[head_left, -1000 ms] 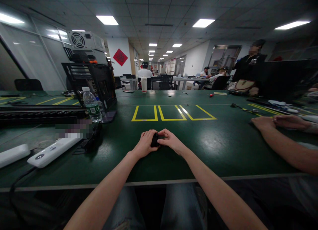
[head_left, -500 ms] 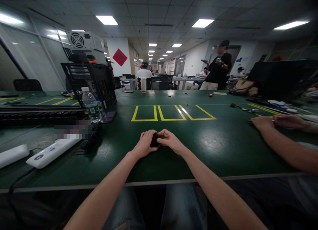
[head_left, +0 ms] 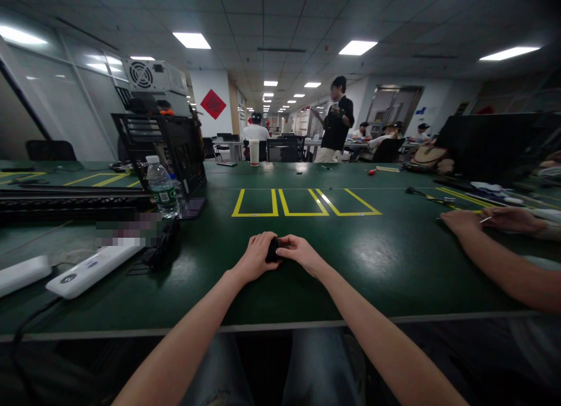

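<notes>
A small black object (head_left: 272, 250) with a rounded outline sits between my two hands, low over the green table (head_left: 210, 301). My left hand (head_left: 258, 257) is wrapped round its left side, fingers over the top. From the right, my right hand (head_left: 301, 254) grips its edge between thumb and fingertips. The fingers hide most of the object, so its exact kind does not show. Just beyond the hands, yellow tape strips (head_left: 302, 214) mark open-ended shapes on the table.
At left are a white power strip (head_left: 94, 269), a water bottle (head_left: 162, 190) and a black open computer case (head_left: 186, 152). A white cup (head_left: 254, 153) stands at the far edge. At right, another person's hands (head_left: 464, 222) hold a thin light stick.
My hands and the black object stay nearly in place. My view tilts up slightly. In the background, a standing person in black has walked leftwards.
</notes>
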`<state>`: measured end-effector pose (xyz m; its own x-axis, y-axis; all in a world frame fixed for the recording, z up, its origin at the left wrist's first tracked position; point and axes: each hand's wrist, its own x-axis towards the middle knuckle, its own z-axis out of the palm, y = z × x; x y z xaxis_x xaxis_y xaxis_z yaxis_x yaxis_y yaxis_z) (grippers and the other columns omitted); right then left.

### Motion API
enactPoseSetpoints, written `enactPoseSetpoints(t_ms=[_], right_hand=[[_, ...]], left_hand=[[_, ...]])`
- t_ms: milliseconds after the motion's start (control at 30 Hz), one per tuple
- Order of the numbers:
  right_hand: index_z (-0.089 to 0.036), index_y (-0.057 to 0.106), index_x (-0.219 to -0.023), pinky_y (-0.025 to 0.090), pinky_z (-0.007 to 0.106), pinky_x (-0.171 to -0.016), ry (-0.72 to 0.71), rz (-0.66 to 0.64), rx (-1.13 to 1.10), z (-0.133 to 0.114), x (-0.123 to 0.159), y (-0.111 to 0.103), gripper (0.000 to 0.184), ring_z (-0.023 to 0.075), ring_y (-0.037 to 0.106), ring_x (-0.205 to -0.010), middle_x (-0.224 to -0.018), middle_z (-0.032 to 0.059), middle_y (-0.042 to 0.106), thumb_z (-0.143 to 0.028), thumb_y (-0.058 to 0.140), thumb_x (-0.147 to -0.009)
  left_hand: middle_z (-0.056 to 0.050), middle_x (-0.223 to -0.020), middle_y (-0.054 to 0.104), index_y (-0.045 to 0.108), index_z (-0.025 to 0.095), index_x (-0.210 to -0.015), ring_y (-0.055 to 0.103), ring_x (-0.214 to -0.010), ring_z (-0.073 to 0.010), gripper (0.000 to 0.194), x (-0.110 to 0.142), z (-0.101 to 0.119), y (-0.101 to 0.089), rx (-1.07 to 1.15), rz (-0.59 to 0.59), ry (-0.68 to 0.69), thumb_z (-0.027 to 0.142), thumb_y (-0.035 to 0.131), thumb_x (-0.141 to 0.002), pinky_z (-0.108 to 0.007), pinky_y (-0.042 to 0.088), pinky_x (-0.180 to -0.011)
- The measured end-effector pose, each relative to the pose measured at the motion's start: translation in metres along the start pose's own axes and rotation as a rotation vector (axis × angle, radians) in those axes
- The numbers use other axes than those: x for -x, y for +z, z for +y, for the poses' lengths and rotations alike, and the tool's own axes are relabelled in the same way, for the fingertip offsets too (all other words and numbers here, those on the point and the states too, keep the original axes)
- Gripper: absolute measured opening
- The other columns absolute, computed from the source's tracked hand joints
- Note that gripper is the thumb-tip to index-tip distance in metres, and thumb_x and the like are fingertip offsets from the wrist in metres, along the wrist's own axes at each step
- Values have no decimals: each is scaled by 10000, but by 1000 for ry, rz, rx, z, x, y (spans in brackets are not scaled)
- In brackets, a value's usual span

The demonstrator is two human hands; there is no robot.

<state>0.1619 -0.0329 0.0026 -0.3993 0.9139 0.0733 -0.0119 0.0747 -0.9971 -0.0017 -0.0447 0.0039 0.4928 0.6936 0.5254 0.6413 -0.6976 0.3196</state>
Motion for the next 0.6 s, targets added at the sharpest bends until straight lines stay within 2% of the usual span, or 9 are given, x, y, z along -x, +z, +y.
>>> enactPoseSetpoints(t_ms=[167, 367, 600], right_hand=[[-142, 552, -941, 466, 339, -733, 7, 7, -18, 1, -1, 4, 405, 171, 576, -802, -901, 55, 608, -286, 669, -580], [-150, 559, -982, 462, 322, -720, 2, 13, -25, 4, -1, 6, 424, 186, 574, -837, -947, 71, 614, -295, 658, -595], [-174, 536, -1041, 446, 335, -759, 24, -63, -102, 2, -1, 10, 409, 186, 563, -887, -1007, 64, 601, -278, 607, -652]], left_hand=[[-54, -1020, 459, 347, 199, -1070, 435, -972, -222, 517, 0, 0, 3, -6, 19, 7, 217, 610, -625, -394, 301, -866], [-76, -1079, 432, 311, 190, -1118, 404, -1034, -231, 573, 0, -2, 6, 6, 25, 27, 220, 613, -632, -408, 280, -902], [-88, -1173, 374, 244, 214, -1213, 382, -1077, -237, 652, 1, -5, 6, 78, 16, 24, 224, 597, -664, -418, 281, -922]])
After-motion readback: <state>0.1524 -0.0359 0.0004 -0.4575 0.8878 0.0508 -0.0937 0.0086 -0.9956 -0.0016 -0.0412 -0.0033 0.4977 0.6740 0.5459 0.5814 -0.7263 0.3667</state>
